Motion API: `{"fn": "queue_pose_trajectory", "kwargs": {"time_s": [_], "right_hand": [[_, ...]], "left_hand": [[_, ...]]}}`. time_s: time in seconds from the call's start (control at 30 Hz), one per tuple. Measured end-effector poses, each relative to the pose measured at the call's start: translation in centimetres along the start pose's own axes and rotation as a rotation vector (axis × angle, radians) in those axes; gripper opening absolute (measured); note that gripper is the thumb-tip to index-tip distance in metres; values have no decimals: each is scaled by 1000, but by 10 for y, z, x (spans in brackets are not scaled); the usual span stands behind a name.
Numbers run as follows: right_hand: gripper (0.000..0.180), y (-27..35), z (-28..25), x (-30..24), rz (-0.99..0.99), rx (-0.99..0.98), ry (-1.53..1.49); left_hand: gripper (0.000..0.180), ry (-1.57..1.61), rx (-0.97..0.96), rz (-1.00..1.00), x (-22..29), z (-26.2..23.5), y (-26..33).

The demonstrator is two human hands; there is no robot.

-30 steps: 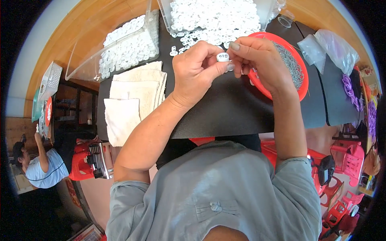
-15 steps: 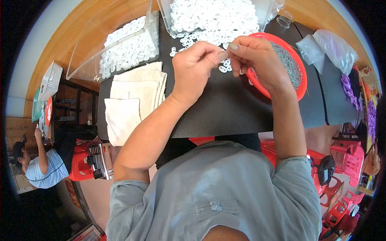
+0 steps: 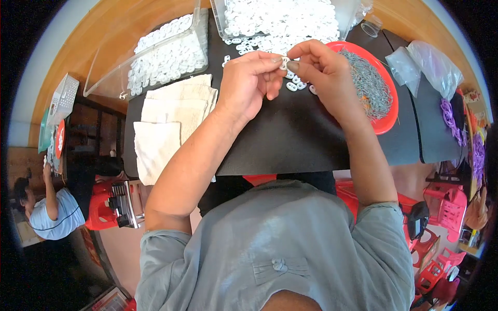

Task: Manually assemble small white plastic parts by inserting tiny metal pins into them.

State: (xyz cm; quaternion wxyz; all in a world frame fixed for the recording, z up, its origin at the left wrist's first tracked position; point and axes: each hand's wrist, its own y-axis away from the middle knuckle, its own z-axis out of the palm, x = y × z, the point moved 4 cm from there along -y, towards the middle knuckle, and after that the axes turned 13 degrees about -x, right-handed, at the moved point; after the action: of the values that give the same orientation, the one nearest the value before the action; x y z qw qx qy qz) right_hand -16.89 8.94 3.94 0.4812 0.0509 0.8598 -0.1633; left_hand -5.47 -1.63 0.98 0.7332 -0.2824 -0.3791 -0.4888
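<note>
- White, small and with holes through it: the little piece (image 3: 284,63) is up in the air over the table, right between the two hands.
- Left hand (image 3: 245,85) has it pinched, thumb on the near side, with the piece poking out past the thumb tip. Remaining fingers are loosely curled below.
- Right hand (image 3: 327,72) has its thumb and index tips right up at the piece's right edge. Can't tell if they're actually clamped on it.
- Just beneath, a few loose white pieces (image 3: 292,86) sit on the black tabletop (image 3: 290,140), trailing off from the big heap.
- That heap spills out of a clear bin (image 3: 348,20) at the far edge; a second clear bin (image 3: 203,46), also loaded with white bits, is over to the left.
- Folded cream cloths (image 3: 158,137) lie in front of that left bin.
- Red bowl (image 3: 385,126) beside the right hand, full of grey metal bits (image 3: 374,85). Clear plastic bags (image 3: 433,62) are further right.
- Room: pinkish floor (image 3: 116,249), pink chair (image 3: 448,207) off right, and a co-worker in a light blue shirt (image 3: 59,215) sitting off left.
</note>
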Motion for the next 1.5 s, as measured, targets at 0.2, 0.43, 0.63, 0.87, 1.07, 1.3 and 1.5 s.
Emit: {"fn": "queue_pose_trajectory", "kwargs": {"time_s": [0.2, 0.43, 0.63, 0.87, 1.07, 1.3, 1.5], "right_hand": [[16, -1, 0, 3, 3, -14, -85], [13, -3, 1, 0, 87, -61, -298], [13, -2, -2, 4, 171, -89, -428], [11, -1, -5, 4, 192, -120, -385], [12, -1, -4, 3, 160, -150, -403], [10, 0, -2, 3, 100, -119, -369], [9, 0, 1, 4, 108, -159, -343]], "left_hand": [[12, -75, 34, 55, 5, 1, 0], [11, -67, 10, 43, 4, -3, 0], [10, -40, 2, 27, 3, -2, -1], [12, -183, 73, 88, 10, 5, 2], [9, -405, 88, 101, 11, 8, 2], [10, -703, 51, 164, 12, 18, 7], [13, -907, 25, 296, 8, 17, 6]]}}
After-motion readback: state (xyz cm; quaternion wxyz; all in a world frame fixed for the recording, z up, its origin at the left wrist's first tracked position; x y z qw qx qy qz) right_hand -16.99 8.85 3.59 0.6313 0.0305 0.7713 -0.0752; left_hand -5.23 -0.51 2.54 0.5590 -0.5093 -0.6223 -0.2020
